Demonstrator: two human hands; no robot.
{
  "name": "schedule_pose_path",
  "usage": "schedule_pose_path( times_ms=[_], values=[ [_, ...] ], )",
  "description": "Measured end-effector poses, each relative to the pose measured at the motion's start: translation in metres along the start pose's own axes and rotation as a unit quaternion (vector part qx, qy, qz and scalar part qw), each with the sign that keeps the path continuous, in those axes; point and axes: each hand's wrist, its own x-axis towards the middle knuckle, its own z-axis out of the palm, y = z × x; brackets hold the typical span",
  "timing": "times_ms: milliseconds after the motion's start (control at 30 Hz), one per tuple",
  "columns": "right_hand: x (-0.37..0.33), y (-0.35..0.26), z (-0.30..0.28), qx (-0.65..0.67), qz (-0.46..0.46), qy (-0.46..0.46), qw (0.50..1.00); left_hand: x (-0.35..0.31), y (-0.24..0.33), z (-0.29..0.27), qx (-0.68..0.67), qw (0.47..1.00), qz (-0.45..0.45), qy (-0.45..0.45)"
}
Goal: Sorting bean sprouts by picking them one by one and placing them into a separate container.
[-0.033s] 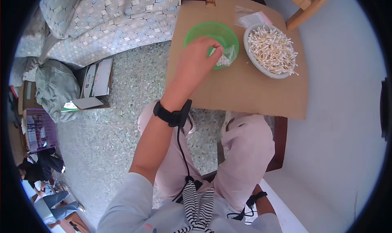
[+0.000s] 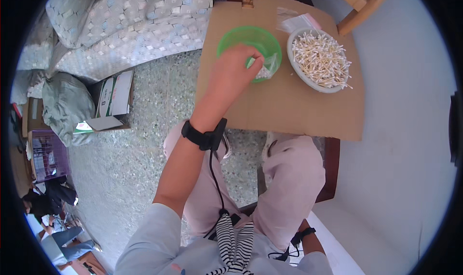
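My left hand point(image 2: 237, 63) reaches over a green plastic basket point(image 2: 232, 32) on a brown cardboard sheet point(image 2: 284, 106). Its thumb and forefinger are pinched together beside a small clear plastic bag point(image 2: 273, 63) in the basket. White cotton-swab tips show through the bag. Whether the fingertips grip the bag's edge or something small is unclear. To the right, a pale round bowl point(image 2: 295, 65) is heaped with loose cotton swabs point(image 2: 322, 59), some sticking out past its rim. My right forearm point(image 2: 311, 241), with a black wrist strap, hangs beside my right thigh, which hides the hand.
Flat clear plastic bags point(image 2: 300, 22) lie behind the bowl. A wooden chair point(image 2: 354, 0) stands at the far right, next to a white wall point(image 2: 400, 106). Patterned fabric point(image 2: 140, 39) hangs at the far left, near an opened cardboard box point(image 2: 113, 99). Other people sit at the lower left.
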Motion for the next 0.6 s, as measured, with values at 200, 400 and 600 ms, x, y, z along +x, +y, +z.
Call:
schedule_pose_path(
  times_ms=[200,400,600],
  values=[
    [-0.01,0.005,0.017,-0.009,-0.011,0.061,0.998,0.01,0.011,0.016,0.004,0.999,0.035,-0.028],
    [0.003,0.006,-0.007,-0.023,-0.031,0.108,0.993,0.031,0.012,0.041,0.126,0.984,0.124,0.008],
    [0.019,0.015,-0.053,-0.054,-0.065,0.149,0.985,0.036,0.021,0.069,0.149,0.986,0.04,-0.069]
  ],
)
